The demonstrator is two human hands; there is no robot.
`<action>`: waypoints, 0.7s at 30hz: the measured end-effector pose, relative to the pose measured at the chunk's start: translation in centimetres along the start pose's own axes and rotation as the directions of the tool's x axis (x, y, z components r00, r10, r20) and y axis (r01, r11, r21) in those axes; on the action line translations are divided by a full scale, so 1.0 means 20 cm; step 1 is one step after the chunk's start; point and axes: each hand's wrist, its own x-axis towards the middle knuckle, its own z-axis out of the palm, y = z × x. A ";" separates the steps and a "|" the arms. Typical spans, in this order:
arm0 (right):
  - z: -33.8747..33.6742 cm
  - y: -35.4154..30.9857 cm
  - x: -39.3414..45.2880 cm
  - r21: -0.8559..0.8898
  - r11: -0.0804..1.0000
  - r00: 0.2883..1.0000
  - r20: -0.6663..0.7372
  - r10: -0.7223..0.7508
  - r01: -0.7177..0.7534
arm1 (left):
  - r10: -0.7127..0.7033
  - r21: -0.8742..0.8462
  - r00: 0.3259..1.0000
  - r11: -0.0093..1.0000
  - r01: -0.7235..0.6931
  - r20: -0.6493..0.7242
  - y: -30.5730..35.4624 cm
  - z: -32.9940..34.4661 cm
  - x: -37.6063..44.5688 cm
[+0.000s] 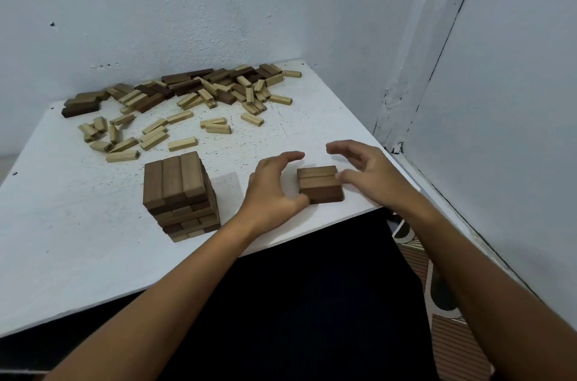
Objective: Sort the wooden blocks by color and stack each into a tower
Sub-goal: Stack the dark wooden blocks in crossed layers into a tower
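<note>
Three dark brown blocks (319,184) lie side by side as a flat row near the table's front edge. My left hand (274,190) sits at their left, thumb touching the front left corner, fingers arched above without gripping. My right hand (365,173) is at their right, thumb tip against the right end, fingers spread and lifted. A tower of dark brown blocks (180,195), several layers high, stands to the left of my left hand. Loose light blocks (156,134) and a mixed pile of dark and light blocks (212,85) lie further back.
The white table (78,240) fills a corner; walls stand close behind and at the right (499,99). A short stack of dark blocks (82,104) lies at the far left. The table's front edge runs just below the row of three blocks.
</note>
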 end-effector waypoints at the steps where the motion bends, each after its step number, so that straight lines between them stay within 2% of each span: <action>1: -0.03 0.00 -0.01 -0.111 0.994 0.998 0.061 0.008 -0.001 | 0.008 0.045 1.000 0.999 -0.010 0.030 -0.01 -0.01 0.00; 3: -0.07 -0.01 -0.02 -0.262 0.965 0.989 0.141 0.039 -0.001 | 0.014 0.098 0.997 0.995 -0.021 0.075 -0.02 -0.02 -0.01; 8: -0.08 0.01 -0.01 -0.468 0.883 0.961 0.230 0.156 -0.031 | 0.029 0.191 0.993 0.980 -0.052 0.117 -0.05 -0.01 0.02; 14: -0.07 0.04 0.00 -0.405 0.914 0.967 0.239 0.085 0.019 | 0.041 0.236 0.988 0.969 -0.076 0.148 -0.05 -0.01 0.05; 21: -0.07 0.05 0.00 -0.347 0.937 0.984 0.175 0.027 0.036 | 0.036 0.187 0.994 0.981 -0.055 0.102 -0.05 0.00 0.05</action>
